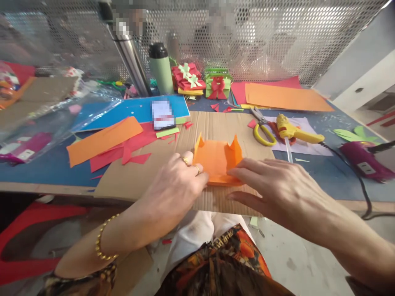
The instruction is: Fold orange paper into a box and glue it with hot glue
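A folded orange paper piece (214, 158) with raised side flaps lies on a cardboard sheet (151, 179) near the table's front edge. My left hand (177, 187), with rings on its fingers, grips the paper's left side with its fingers bent together. At the right front corner, my right hand (268, 185) holds the paper's edge between its fingertips, the thumb lower and a little apart. Right of the cardboard are yellow-handled scissors (264, 135) and a yellow glue gun (296, 131) on lilac paper. Orange and red paper strips (105, 142) lie to the left.
A steel flask (131, 61) and a green bottle (162, 70) stand at the back beside small paper gift boxes (217, 85). A phone (163, 114) rests on blue card. A purple power strip (365, 160) with a black cable sits at the right.
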Available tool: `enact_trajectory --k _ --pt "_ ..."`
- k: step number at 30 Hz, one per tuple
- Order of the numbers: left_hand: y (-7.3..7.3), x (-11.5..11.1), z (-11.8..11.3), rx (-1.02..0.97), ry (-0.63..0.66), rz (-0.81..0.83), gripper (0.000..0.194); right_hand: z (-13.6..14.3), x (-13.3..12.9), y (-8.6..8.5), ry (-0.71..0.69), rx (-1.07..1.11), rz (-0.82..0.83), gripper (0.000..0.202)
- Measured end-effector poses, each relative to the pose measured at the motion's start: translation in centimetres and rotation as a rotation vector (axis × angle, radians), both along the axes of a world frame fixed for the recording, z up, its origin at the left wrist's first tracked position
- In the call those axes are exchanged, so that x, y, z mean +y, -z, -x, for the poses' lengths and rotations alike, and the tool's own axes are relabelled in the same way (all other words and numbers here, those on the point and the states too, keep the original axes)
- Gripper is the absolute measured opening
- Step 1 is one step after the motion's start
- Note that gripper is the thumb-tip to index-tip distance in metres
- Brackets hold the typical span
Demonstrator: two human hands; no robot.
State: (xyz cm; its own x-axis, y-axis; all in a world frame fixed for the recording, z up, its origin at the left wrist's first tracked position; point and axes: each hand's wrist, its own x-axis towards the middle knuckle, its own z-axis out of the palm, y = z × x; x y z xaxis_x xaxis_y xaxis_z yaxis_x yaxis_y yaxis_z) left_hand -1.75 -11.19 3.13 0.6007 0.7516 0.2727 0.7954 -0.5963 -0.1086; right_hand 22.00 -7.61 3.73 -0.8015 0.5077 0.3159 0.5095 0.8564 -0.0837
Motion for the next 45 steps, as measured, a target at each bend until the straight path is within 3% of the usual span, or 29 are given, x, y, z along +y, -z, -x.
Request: enact_trajectory --k 5,9,12,14,16,20,25,27,31,35,37,40,45 --pt "0.1 -0.8 -0.1 -0.02 -0.027 -0.023 0.017 -0.2 -0.7 1.9 0.01 0.004 -0.048 0.029" --pt "0.1 -1.4 0.4 -0.201 -0.052 -0.028 0.023 -0.3 -0.6 2.0 -0.005 0.03 -0.047 0.029" --pt "0.7 -1.5 1.3 -0.51 -0.105 0.037 0.037 -0.5 -0.3 1.8 -0.018 0.041 -0.004 0.029" --pt "1.5 -1.3 2.1 -0.704 -0.187 0.065 0.057 -0.6 0.0 1.7 -0.037 0.039 0.038 0.028" --pt "2.4 -1.0 2.6 -0.771 -0.228 0.143 0.067 -0.7 0.4 1.6 -0.063 0.013 0.093 0.027" --pt "3.4 -0.4 2.2 -0.746 -0.204 0.326 0.053 -0.8 1.1 2.0 -0.068 -0.016 0.159 0.018" --pt "3.5 0.6 1.0 -0.68 -0.1 0.225 0.013 -0.5 1.8 2.5 0.003 0.014 0.124 0.019" --pt "3.4 0.8 0.7 -0.63 -0.079 0.203 0.008 -0.3 1.8 2.4 -0.007 0.034 0.136 0.02" --pt "3.1 1.1 0.6 -0.519 -0.085 0.206 0.01 -0.8 2.3 1.5 0.0 0.277 0.143 0.021" --pt "2.9 1.1 0.6 -0.451 -0.114 0.204 0.018 -1.9 4.9 0.9 0.231 0.446 0.134 0.023" --pt "2.8 1.1 0.5 -0.427 -0.12 0.208 0.022 -2.1 6.8 1.2 0.301 0.426 0.293 0.023" --pt "2.4 1.1 0.6 -0.404 -0.106 0.227 0.031 -1.6 9.4 2.0 0.274 0.399 0.566 0.02" --pt "0.7 2.2 1.1 -0.456 -0.093 0.386 0.053 0.1 11.4 2.4 0.197 0.333 0.713 0.01"
